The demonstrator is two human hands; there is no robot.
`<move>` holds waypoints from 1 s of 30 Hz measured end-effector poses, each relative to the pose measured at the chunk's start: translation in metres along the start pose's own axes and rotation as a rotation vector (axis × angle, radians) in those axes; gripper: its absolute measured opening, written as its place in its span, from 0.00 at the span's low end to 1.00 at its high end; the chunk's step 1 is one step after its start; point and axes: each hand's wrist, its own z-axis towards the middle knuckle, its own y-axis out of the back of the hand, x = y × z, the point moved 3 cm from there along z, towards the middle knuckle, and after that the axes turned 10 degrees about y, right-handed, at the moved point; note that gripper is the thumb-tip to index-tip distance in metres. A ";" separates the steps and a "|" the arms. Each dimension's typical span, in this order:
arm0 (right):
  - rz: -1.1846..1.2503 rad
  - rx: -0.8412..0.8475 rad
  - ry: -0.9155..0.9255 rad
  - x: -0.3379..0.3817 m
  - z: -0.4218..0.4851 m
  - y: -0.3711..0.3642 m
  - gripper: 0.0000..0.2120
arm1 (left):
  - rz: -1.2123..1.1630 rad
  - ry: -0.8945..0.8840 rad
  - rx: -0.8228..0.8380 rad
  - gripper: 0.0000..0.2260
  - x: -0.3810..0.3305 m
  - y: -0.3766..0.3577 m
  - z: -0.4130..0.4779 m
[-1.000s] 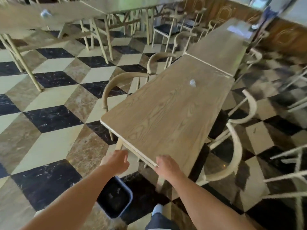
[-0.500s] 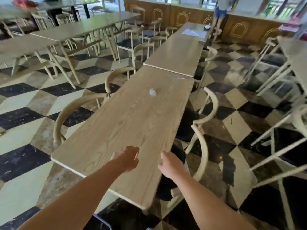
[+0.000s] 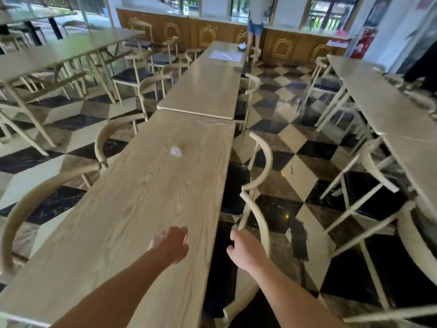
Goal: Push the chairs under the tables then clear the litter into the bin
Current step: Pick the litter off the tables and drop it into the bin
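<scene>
Reaching along the worktop toward the litter and the nearest chair

The long worktop (image 3: 151, 209) is carrying 1 crumpled white scrap of litter (image 3: 176, 151) at mid-length, well beyond both hands. The near right-side chair (image 3: 259, 223) is sitting tucked close, so a light push on its curved back should suffice before collecting the scrap. The left hand (image 3: 171, 242) is hovering over the wood, fingers loosely apart, holding nothing; the right hand (image 3: 243, 252) is stretching out empty, fingers spread, just beside the chair back.
</scene>
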 end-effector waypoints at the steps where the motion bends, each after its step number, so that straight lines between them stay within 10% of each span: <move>1: -0.001 -0.004 -0.020 -0.009 -0.001 0.002 0.16 | -0.001 -0.007 0.000 0.09 -0.011 -0.001 0.005; 21: -0.013 -0.031 -0.029 -0.328 -0.008 0.118 0.16 | -0.107 -0.036 0.047 0.07 -0.386 -0.028 0.067; 30: -0.067 0.019 -0.008 -0.393 0.040 0.149 0.12 | -0.119 0.012 0.094 0.06 -0.432 -0.012 0.143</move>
